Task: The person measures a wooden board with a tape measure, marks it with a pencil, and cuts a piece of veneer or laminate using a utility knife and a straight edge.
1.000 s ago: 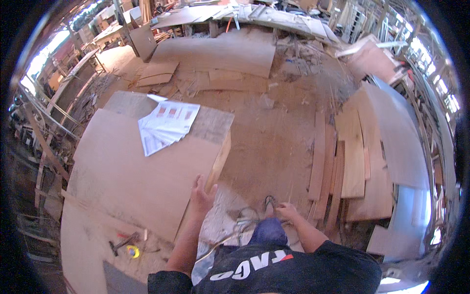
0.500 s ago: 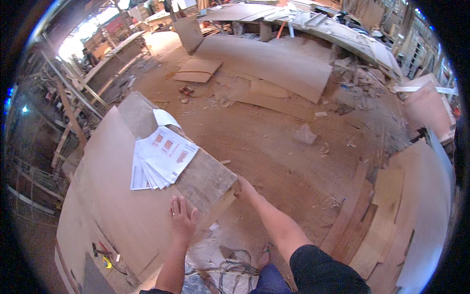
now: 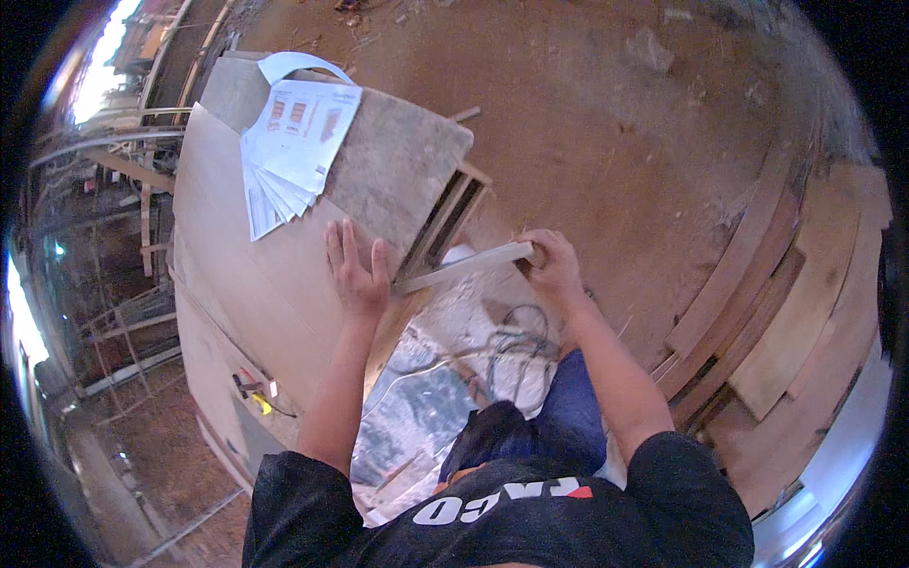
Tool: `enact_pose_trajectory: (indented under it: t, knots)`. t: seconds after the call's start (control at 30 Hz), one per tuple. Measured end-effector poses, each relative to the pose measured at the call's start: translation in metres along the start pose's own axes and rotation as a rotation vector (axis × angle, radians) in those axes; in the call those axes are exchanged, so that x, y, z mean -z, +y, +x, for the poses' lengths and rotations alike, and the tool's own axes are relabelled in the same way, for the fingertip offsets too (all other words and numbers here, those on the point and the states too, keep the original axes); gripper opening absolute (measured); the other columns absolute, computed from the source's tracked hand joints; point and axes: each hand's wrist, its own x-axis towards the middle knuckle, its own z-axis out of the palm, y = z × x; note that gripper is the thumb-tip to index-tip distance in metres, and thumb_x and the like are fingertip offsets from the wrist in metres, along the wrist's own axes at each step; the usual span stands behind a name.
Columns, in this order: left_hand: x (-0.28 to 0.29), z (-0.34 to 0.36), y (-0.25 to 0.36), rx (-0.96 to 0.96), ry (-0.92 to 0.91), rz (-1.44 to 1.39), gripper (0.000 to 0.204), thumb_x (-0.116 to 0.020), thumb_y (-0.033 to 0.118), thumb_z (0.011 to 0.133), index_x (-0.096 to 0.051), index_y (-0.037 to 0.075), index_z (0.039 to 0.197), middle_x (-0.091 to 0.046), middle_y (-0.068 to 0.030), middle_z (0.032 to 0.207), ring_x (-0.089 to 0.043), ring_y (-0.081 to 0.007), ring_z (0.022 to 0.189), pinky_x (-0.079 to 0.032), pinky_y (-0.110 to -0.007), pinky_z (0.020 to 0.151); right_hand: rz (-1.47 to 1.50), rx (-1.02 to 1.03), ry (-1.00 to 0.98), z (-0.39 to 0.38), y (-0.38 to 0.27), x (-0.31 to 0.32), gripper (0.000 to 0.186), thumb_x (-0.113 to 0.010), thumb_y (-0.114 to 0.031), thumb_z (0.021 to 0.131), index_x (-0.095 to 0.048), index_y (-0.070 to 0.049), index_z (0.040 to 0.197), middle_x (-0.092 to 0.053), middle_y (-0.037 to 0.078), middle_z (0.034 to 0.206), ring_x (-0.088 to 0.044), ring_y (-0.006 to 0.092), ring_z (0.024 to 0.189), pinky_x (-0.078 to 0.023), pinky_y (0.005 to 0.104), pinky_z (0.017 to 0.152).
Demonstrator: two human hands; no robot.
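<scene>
My left hand (image 3: 358,276) lies with fingers spread on the light brown wooden sheet (image 3: 251,199) covering the workbench. My right hand (image 3: 553,268) is closed around the outer end of a pale narrow board (image 3: 469,268). The board's inner end meets the bench's side near my left hand, beside a dark slot (image 3: 447,220) under the benchtop. Whether it joins the bench there, I cannot tell. Beyond my left hand, fanned printed sheets of paper (image 3: 301,142) rest partly on a worn grey-brown board (image 3: 402,151).
A yellow tape measure (image 3: 261,403) and small tools lie at the bench's near left. Cables (image 3: 521,346) coil on the dusty floor by my legs. Long wooden planks (image 3: 772,327) are stacked at the right. Scrap timber stands left of the bench.
My right hand has moved from the bench corner toward me and now grips the pale board, which stands out from the bench side. The view has tilted down; my left hand stays on the sheet.
</scene>
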Motion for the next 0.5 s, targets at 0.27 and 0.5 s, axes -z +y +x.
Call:
enact_pose_trajectory:
  t: [0.27,0.5]
  knots:
    - [-0.01,-0.011,-0.018,0.005,-0.053,0.002,0.064,-0.051,0.038,0.104,-0.041,-0.006,0.149,-0.031,-0.0312,0.157,-0.027,-0.0428,0.149,-0.022,-0.045,0.122,0.055,-0.045,0.04,-0.134,-0.016,-0.013,0.037,-0.074,-0.001,0.06,-0.066,-0.014,0.093,-0.069,0.01,0.101,-0.063,0.034,0.1,-0.048,0.0471,0.088]
    - [-0.014,-0.015,-0.015,0.009,-0.103,0.013,0.06,-0.047,0.034,0.106,-0.04,-0.007,0.149,-0.031,-0.0265,0.159,-0.028,-0.0363,0.15,-0.021,-0.042,0.123,0.194,-0.066,0.074,-0.194,-0.018,-0.042,0.034,-0.076,-0.007,0.058,-0.066,-0.013,0.089,-0.066,0.005,0.096,-0.064,0.031,0.104,-0.046,0.0567,0.093]
